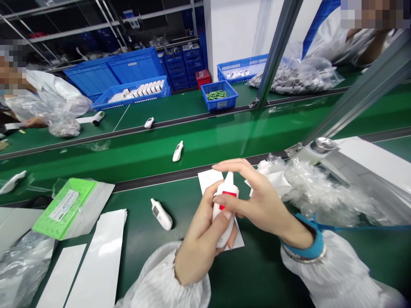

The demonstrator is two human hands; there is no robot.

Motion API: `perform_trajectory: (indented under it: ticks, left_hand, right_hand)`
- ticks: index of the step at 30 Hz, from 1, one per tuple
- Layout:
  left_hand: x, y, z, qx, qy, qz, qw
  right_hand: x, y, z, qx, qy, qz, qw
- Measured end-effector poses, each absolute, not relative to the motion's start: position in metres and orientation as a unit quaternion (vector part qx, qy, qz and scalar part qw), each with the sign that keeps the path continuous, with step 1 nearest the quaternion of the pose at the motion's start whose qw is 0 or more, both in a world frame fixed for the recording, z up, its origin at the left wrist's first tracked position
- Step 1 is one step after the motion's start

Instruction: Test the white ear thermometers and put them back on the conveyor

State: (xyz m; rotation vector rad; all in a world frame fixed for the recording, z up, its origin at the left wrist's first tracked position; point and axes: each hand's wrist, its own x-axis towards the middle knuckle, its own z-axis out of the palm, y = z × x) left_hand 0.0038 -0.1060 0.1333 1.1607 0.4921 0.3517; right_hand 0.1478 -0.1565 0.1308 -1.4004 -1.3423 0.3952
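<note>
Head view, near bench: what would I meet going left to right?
Clear plastic bag, narrow white strip, longer white strips, loose white device, left hand, white device with red label, right hand, crumpled clear plastic. Green packet left out: it overlaps the strips' span.

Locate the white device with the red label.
In the head view, the white device is just right of centre, held in the left hand, over a white sheet.

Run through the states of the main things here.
Held white device: gripped, tip pointing away
Left hand: closed around it
Right hand: fingers raised, thumb on the device
Nearest loose white device: lying down, unheld
Small blue crate: open-topped, holding green parts
Blue wristband: worn on right wrist
</note>
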Motion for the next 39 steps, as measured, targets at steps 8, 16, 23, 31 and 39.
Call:
perform_trajectory:
  ticks: [8,16,23,31,39]
  left_hand:
    - [0.027,-0.062,0.141,0.696,0.285,0.171,0.637]
    - [0.068,0.133,0.111,0.707,0.611,0.198,0.297]
    - [0.072,0.155,0.077,0.725,0.651,0.167,0.150]
    - [0.125,0.135,0.056,0.794,0.552,0.024,0.253]
    - [0.106,0.045,0.103,0.806,0.395,0.131,0.422]
  right_hand:
    - [0.168,-0.159,0.133,-0.613,-0.514,0.061,0.597]
    - [0.185,-0.189,0.158,-0.632,-0.437,-0.033,0.638]
    - [0.190,-0.199,0.165,-0.632,-0.438,-0.090,0.633]
    - [0.189,-0.198,0.165,-0.629,-0.458,-0.082,0.623]
    - [0.199,-0.172,0.147,-0.642,-0.430,-0.020,0.635]
